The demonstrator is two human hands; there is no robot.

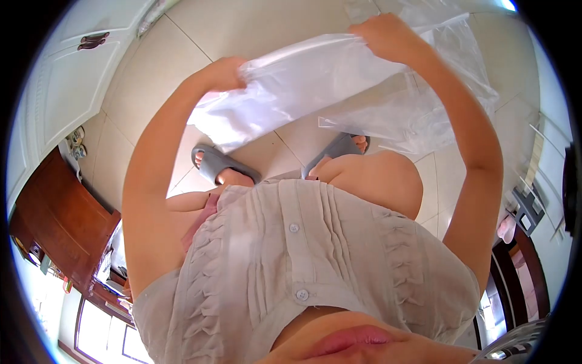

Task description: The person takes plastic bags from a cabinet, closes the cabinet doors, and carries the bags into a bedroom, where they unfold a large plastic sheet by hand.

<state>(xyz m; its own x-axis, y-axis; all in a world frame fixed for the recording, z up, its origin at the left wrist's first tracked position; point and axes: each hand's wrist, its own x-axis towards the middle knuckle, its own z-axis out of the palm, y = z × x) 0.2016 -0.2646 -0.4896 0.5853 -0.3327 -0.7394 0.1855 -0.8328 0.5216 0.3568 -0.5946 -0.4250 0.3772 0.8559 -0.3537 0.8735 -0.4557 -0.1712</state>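
Observation:
A clear plastic sheet (303, 79), perhaps a large bag, is stretched between my two hands above the floor. My left hand (225, 74) is closed on its left end, slightly smeared by motion. Farther forward and to the right, my right hand (388, 37) pinches the upper edge, knuckles facing up. From the right hand more loose, wrinkled clear plastic (451, 79) spreads out and hangs toward the right. I cannot tell whether it is the same piece. The stretched part looks folded into a shiny band, and its lower left corner droops near my left foot.
Below are pale floor tiles (145, 79) and my feet in grey slippers (221, 164). A white cabinet (66, 85) with dark handles stands at left, brown wooden furniture (66, 212) behind it. A grey object (528, 209) and thin white rails are at right.

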